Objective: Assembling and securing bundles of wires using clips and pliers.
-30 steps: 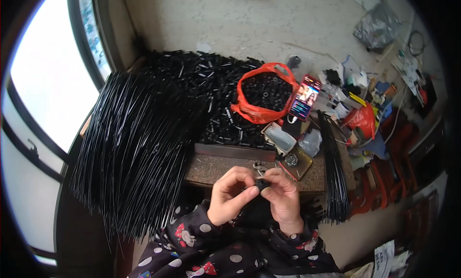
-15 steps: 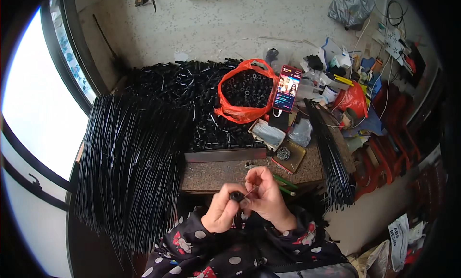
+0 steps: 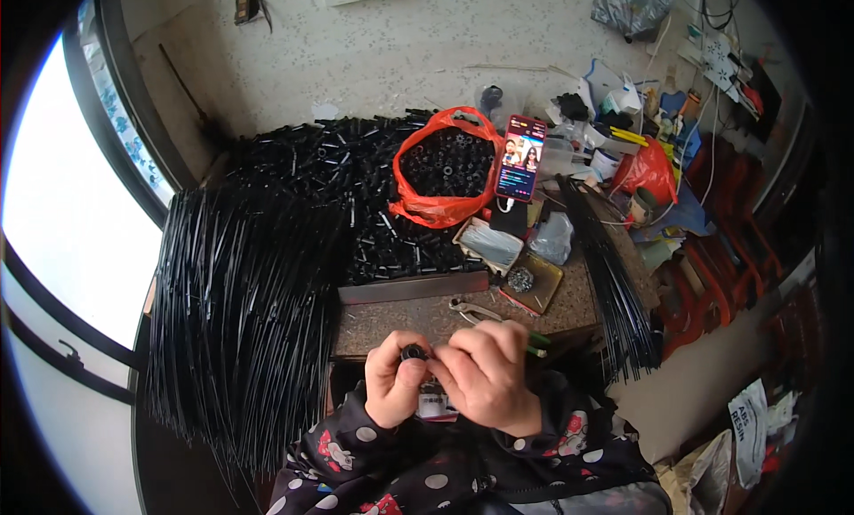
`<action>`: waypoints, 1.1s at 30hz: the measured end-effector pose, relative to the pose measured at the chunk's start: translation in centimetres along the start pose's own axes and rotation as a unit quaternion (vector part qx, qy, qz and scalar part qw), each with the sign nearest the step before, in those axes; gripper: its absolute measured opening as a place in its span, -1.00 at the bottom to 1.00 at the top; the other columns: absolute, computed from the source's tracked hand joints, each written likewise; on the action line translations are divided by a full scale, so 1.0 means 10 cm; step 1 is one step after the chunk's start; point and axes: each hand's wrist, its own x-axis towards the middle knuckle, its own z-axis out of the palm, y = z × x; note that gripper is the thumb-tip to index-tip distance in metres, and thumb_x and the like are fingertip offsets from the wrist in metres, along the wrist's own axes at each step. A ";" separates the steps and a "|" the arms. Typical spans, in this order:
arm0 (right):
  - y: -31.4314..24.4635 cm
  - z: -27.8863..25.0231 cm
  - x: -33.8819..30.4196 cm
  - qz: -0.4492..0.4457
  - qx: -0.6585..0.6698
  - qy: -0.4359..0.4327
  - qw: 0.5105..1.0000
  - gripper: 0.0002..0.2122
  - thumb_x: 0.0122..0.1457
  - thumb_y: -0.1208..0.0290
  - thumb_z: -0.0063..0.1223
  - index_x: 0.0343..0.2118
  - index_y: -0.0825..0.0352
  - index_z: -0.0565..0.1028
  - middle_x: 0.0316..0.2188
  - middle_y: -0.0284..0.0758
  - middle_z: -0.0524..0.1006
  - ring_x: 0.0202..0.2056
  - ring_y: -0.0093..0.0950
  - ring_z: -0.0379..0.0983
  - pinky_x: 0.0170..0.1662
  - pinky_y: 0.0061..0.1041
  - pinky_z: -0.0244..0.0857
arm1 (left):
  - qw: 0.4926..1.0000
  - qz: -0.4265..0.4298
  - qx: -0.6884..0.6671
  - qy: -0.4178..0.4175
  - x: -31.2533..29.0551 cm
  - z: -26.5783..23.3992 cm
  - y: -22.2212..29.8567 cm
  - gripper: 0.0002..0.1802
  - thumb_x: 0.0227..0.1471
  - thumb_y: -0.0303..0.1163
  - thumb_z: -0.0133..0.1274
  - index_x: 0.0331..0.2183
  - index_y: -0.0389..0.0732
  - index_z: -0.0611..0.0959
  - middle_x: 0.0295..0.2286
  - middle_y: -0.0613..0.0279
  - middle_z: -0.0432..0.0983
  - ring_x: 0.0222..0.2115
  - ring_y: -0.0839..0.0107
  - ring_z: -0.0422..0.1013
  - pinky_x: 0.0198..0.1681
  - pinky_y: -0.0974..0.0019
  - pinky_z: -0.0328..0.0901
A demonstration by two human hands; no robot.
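Between the thumb and fingers of my left hand [image 3: 391,386] is a small black ring-shaped plastic part [image 3: 412,352], its round opening facing up. My right hand [image 3: 494,377] is closed right beside it, fingertips pinched against the part's right side. Whatever thin thing those fingertips hold is hidden. Just beyond the right hand, pliers with green handles [image 3: 463,309] lie at the table's front edge, partly covered by the hand.
A red plastic bag [image 3: 436,211] of black round parts stands by a heap of black tubes [image 3: 294,155]. Long black rods [image 3: 240,310] hang over the left edge, more rods [image 3: 614,293] at right. A lit phone [image 3: 520,159], a box of thin pins [image 3: 489,244] and a tray [image 3: 544,293] sit nearby.
Both hands have shifted slightly left, and my right hand has turned over, its back now showing. The thin pin seen in its fingers earlier is out of sight. The view has shifted a little.
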 end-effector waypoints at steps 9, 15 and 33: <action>0.52 0.02 -0.54 0.110 0.109 -0.088 0.984 -0.79 -0.10 0.35 0.15 -0.40 0.31 0.45 -0.41 -0.24 0.43 -0.39 -0.26 0.40 -0.33 -0.41 0.29 | 0.998 0.055 0.027 -0.019 -0.01 -0.22 0.16 -0.51 -0.06 -0.03 0.03 -0.56 -0.29 0.32 -0.75 0.32 0.21 -0.74 0.63 0.07 -0.68 0.52 -0.07; 0.87 0.26 -1.57 0.138 -0.244 -0.218 0.935 -0.65 -0.09 0.45 0.05 -0.16 0.25 0.35 -0.18 -0.20 0.29 -0.08 -0.18 0.18 -0.08 -0.12 0.07 | 0.992 -0.064 0.081 -0.071 0.02 -0.18 0.12 -0.76 -0.19 -0.33 0.08 -0.64 -0.34 0.51 -0.70 0.31 0.41 -0.68 0.60 0.27 -0.59 0.53 0.13; 0.05 -0.48 -0.26 -0.004 0.024 -0.189 0.982 -0.83 -0.28 0.44 0.21 -0.55 0.34 0.51 -0.28 -0.37 0.41 -0.17 -0.23 0.26 -0.15 -0.30 0.14 | 0.988 0.001 0.078 0.135 0.09 -0.30 0.27 -0.43 0.11 -0.08 -0.31 -0.25 -0.43 0.54 -0.69 0.39 0.34 -0.67 0.69 0.18 -0.58 0.59 0.04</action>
